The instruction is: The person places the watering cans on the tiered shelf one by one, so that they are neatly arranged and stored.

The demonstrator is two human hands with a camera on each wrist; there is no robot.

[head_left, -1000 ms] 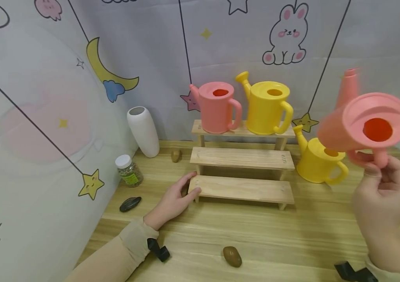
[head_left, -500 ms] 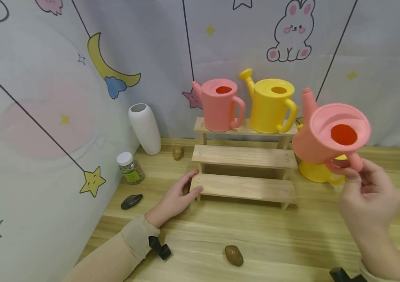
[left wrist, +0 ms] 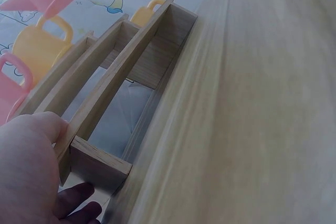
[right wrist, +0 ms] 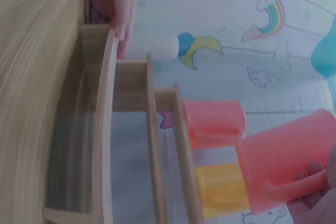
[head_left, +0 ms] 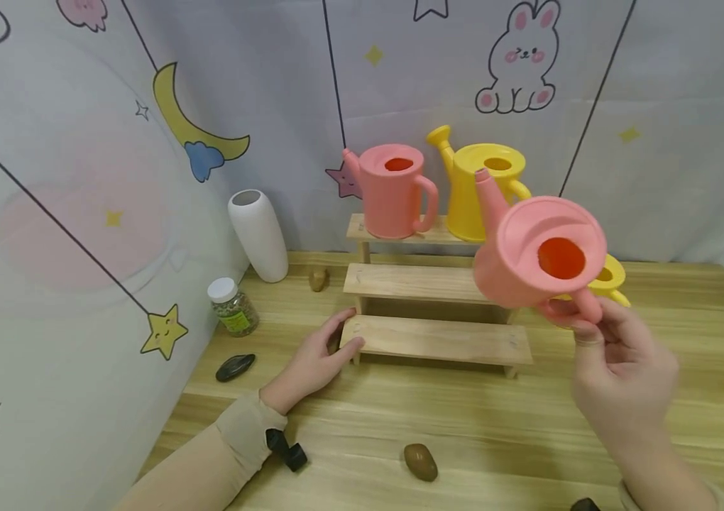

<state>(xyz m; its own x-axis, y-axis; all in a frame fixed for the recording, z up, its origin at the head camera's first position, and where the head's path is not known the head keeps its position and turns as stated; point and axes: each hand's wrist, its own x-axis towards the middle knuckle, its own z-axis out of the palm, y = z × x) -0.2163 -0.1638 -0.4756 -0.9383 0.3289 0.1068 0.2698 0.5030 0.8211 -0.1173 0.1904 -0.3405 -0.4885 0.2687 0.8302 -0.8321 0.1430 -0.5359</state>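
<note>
My right hand [head_left: 627, 376] holds a pink watering can [head_left: 544, 252] by its handle, in the air in front of the shelf's right side. The can is tilted, its opening toward me and its spout up to the left. My left hand [head_left: 314, 362] grips the left end of the lowest step of a three-step wooden shelf [head_left: 432, 339]. In the left wrist view the thumb lies over the board [left wrist: 113, 85] and the fingers bend around its end. On the top step stand another pink watering can [head_left: 390, 195] and a yellow watering can [head_left: 467, 188], partly hidden.
Another yellow watering can [head_left: 607, 277] stands right of the shelf, mostly hidden behind the held can. To the left are a white vase [head_left: 260, 238], a lidded jar [head_left: 234, 309], a black stone [head_left: 235, 367] and a small brown stone [head_left: 319, 279]. A brown stone [head_left: 421, 461] lies in front.
My right hand has carried the pink watering can leftward and a little lower, from the far right to before the shelf's right side. The left hand stays on the shelf.
</note>
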